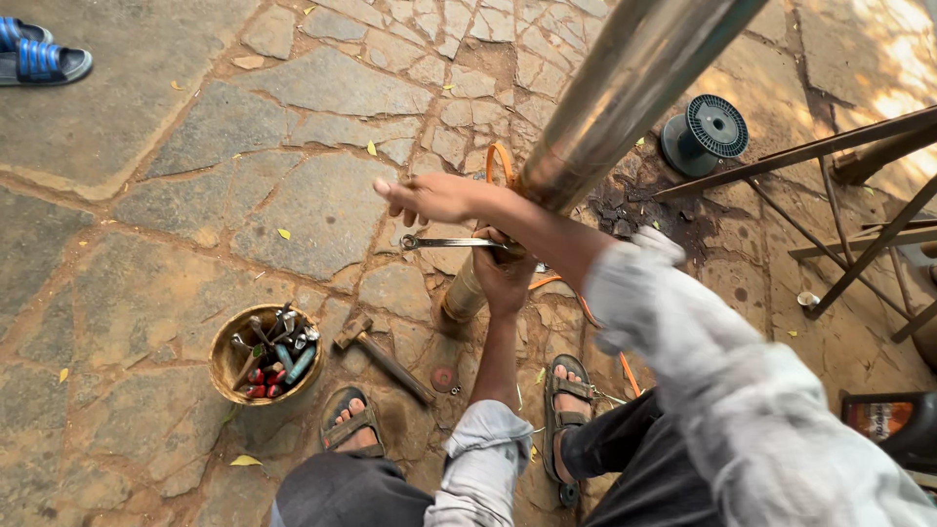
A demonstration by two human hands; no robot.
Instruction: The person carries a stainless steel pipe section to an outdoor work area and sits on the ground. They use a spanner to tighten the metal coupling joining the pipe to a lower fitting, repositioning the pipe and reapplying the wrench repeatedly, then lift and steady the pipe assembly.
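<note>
A long shiny metal pipe (605,107) leans from the upper right down to the stone floor, its brass-coloured end (464,298) resting near my feet. My left hand (506,278) sits beside the lower part of the pipe, closed around a slim steel spanner (444,242) that points left. Above it, my right hand (434,198) reaches across the front of the pipe with fingers stretched out and nothing in it. An orange cable (500,161) loops behind the pipe.
A round bowl (226,376) of hand tools stands at the left of my sandalled feet, with a hammer (381,356) lying beside it. A dark spool (708,132), a rusty metal frame (859,244), a dark container (883,420) and blue sandals (39,59) lie around.
</note>
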